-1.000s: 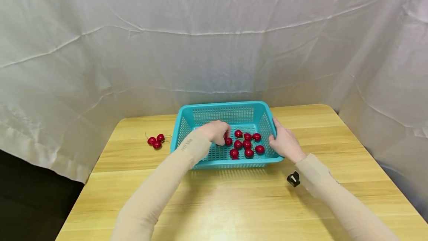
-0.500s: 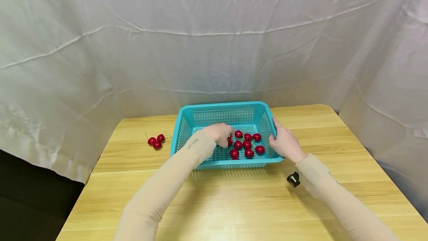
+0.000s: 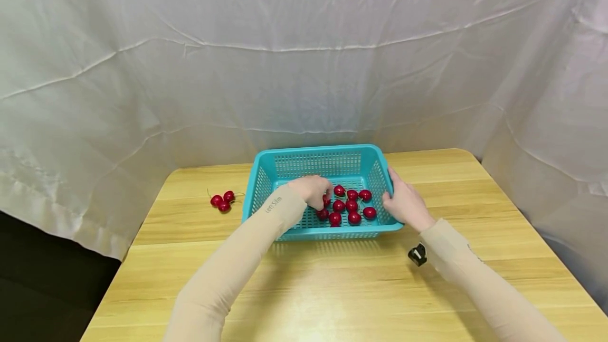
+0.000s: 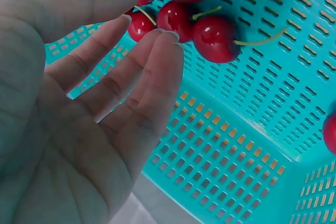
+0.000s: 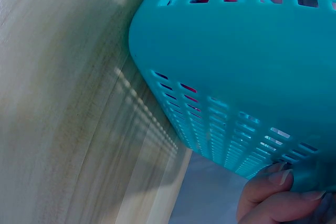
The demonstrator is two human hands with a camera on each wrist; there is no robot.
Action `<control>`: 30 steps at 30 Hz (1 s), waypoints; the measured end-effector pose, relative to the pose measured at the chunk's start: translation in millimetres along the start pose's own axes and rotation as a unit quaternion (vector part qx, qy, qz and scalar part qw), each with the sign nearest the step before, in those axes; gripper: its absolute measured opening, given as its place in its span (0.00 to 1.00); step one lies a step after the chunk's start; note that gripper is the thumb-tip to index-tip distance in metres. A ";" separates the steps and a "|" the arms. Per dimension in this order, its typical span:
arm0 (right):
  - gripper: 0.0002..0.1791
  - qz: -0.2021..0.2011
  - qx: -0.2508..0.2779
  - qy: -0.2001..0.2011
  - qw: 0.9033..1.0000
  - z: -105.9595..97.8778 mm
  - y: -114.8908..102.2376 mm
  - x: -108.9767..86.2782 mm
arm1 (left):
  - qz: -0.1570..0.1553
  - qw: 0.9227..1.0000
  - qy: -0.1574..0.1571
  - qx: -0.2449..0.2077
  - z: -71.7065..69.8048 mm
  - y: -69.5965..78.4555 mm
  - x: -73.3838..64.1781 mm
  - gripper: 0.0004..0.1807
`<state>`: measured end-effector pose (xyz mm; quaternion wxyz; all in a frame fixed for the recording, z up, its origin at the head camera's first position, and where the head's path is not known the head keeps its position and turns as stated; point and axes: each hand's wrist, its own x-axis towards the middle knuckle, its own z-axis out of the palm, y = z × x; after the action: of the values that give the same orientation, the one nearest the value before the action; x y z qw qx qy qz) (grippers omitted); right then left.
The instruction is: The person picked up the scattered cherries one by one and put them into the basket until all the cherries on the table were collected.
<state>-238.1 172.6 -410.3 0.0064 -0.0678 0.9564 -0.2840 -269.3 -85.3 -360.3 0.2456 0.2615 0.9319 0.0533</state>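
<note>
A turquoise plastic basket (image 3: 318, 150) with slotted walls holds several red cherries (image 3: 351, 206) with green stems, mostly in its right half. Inside it, my left hand (image 3: 311, 191) reaches down over the cherries. The left wrist view shows its fingers (image 4: 142, 98) loosely extended, the thumb apart from them, with a cherry (image 4: 215, 39) just beyond the fingertips. One cherry (image 3: 322, 214) lies on the basket floor right below this hand. My right hand (image 3: 407, 205) grips the basket's right rim, thumb inside; the right wrist view shows its fingers (image 5: 270, 195) against the outer wall.
Left of the basket, 3 cherries (image 3: 224, 206) lie together on the wooden table (image 3: 323, 289). A small black object (image 3: 417, 254) is beside my right wrist. Pale cloth (image 3: 304, 88) hangs behind the table and along its sides.
My left hand has shifted slightly right within the basket. A cherry now shows below it, and the one beside that has moved a little. My right hand keeps its grip on the rim.
</note>
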 end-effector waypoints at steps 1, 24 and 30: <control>0.44 0.000 0.000 0.000 1.000 0.0 -0.3 0.0 | 0.002 1.000 0.001 0.002 -0.4 0.1 -0.5 0.17; 0.44 0.003 -0.006 0.000 1.000 -1.6 1.9 2.8 | 0.003 0.999 0.047 -0.023 -41.3 -32.2 -26.5 0.16; 0.44 0.003 -0.003 -0.003 1.000 -0.8 1.7 3.7 | -0.001 0.995 0.094 -0.035 -51.6 -56.4 -52.0 0.16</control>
<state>-242.0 174.0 -410.5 0.0103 -0.0658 0.9574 -0.2809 -281.8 -158.9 -305.7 0.1662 0.2457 0.9487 0.1098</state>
